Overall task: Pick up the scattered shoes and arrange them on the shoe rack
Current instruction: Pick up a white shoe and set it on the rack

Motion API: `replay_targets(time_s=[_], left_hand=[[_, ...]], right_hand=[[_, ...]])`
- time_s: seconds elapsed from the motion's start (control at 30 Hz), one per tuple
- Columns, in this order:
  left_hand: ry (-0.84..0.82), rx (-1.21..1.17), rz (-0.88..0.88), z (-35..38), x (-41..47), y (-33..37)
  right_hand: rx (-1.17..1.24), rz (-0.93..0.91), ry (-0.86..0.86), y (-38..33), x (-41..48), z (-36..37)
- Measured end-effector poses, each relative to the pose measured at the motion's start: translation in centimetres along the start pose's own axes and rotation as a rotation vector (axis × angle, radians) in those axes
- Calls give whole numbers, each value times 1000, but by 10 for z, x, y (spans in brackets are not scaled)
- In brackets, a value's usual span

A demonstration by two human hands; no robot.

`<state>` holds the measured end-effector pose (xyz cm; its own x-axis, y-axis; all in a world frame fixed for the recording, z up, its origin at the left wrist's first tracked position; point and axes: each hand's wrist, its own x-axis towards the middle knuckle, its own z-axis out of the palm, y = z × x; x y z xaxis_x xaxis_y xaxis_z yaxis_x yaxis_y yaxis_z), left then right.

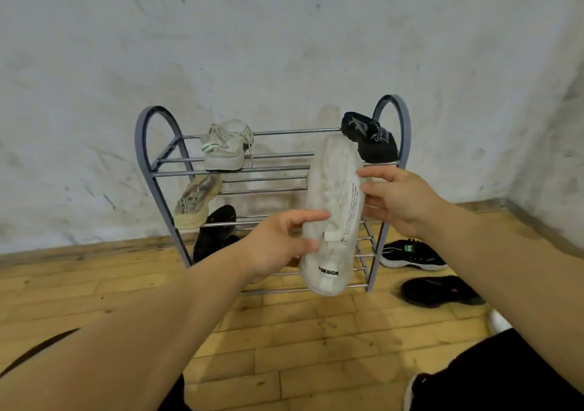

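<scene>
Fingers (311,215) of both hands pinch the white shoe (331,208), held toe-up just before the rack (392,117).
Its lower half sits in the left hand (278,243), its side in the right hand (398,199). Placing is in hand; next, probably, it goes into the top-shelf gap between the grey shoe (226,147) and the black shoe (369,137).

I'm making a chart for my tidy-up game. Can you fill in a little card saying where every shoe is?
held: white shoe, in the air before the rack
left hand: grips its left side
right hand: holds its right side
top shelf: grey sneaker left, top black shoe right
middle shelf: beige shoe, tilted, left end
lower left: leaning black shoe
floor, right of rack: white-soled black shoe, nearer black shoe
</scene>
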<state>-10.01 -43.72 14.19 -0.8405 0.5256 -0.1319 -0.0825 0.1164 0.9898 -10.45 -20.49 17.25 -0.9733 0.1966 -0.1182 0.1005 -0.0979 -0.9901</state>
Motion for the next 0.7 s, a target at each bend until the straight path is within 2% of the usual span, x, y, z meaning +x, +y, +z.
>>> replay_targets(time_s=[0.1, 0.2, 0.27, 0.5, 0.7], left_hand=[[43, 7, -34, -4, 1, -3], [54, 1, -48, -19, -1, -4], [53, -7, -62, -26, -1, -4], [31, -42, -204, -27, -8, -12], [-124, 82, -429, -25, -10, -26]], right_hand=[[-9, 82, -173, 4, 0, -7], [-134, 195, -399, 8, -2, -13], [-192, 241, -491, 14, -4, -14], [-210, 344, -548, 41, 5, -1], [-331, 544, -678, 53, 15, 1]])
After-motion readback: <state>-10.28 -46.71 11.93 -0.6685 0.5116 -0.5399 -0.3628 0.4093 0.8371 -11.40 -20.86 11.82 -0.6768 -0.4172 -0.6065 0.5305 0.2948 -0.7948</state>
